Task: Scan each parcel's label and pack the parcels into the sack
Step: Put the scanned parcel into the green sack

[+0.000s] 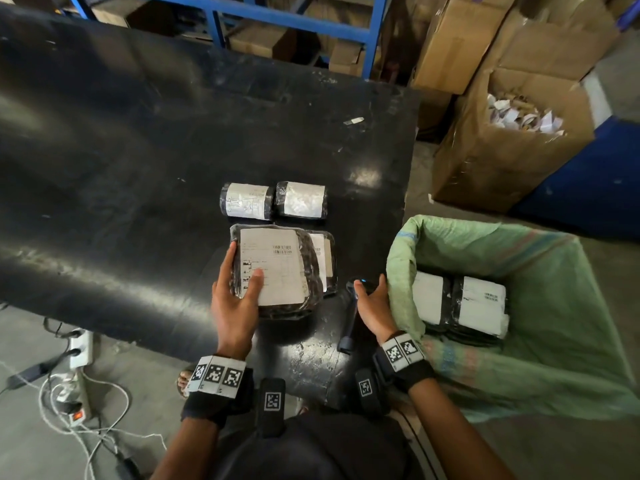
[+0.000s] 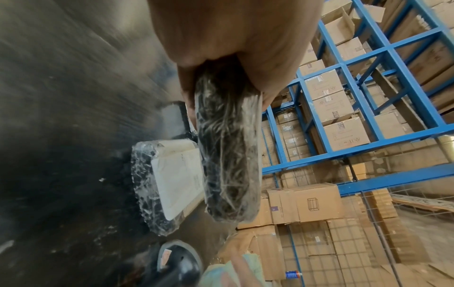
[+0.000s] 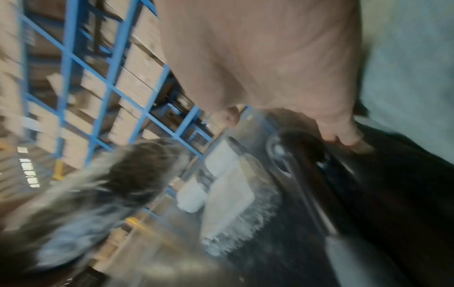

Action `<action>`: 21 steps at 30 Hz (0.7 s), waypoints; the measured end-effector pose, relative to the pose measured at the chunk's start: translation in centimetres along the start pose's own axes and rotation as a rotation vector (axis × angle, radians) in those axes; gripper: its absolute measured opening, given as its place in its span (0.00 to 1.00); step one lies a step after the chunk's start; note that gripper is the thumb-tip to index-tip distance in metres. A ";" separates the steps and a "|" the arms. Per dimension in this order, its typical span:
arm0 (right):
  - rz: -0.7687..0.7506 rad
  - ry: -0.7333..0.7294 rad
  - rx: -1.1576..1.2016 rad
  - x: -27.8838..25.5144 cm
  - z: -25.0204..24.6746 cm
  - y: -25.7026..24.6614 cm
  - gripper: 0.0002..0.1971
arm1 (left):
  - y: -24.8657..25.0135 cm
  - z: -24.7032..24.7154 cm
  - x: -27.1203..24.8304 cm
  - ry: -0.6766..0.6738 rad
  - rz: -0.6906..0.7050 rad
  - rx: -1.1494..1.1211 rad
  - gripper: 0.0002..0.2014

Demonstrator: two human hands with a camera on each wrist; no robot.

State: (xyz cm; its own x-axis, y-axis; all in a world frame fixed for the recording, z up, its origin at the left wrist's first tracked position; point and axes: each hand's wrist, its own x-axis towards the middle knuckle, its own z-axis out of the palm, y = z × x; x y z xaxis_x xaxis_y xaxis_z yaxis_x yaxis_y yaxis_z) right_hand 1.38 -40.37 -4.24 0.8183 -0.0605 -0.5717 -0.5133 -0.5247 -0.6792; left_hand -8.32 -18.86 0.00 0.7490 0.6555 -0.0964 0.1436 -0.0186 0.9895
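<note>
Hands point(image 1: 235, 303) on parcel point(image 1: 277, 271) and scanner point(image 1: 351, 317)

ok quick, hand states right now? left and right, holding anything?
Left hand: grips the flat parcel, thumb on its label, lifted off the table.
Right hand: on the scanner lying on the table; grip not clear.

Sack point(image 1: 568, 271) right of table point(image 1: 138, 150), holding parcels point(image 1: 460, 303).

Black-wrapped parcel point(image 1: 277, 271), white label up, held raised above a second flat parcel point(image 1: 325, 258) on the table. Two small rolled parcels point(image 1: 273, 200) lie side by side beyond. Green sack point(image 1: 554, 271) stands open, holding two labelled parcels point(image 1: 460, 303).
</note>
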 end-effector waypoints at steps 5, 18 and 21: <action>-0.375 -0.160 0.034 -5.0 -2.5 -4.8 0.29 | 1.5 2.4 0.2 -0.082 -0.003 -0.193 0.30; -0.612 0.051 0.285 -5.4 -4.1 -5.5 0.26 | 4.9 8.8 0.1 -0.272 0.088 -0.083 0.30; -0.601 0.133 0.299 -5.8 -6.0 -4.7 0.25 | 5.7 10.7 -0.9 -0.350 0.131 -0.036 0.29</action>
State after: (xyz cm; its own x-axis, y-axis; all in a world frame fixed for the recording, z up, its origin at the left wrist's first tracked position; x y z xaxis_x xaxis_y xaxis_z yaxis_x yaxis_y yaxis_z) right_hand 0.59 -42.61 5.02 0.9985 0.0541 -0.0076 0.0059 -0.2440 -0.9698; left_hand -1.23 -27.64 4.53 0.9362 0.3514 0.0060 0.0140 -0.0541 0.9984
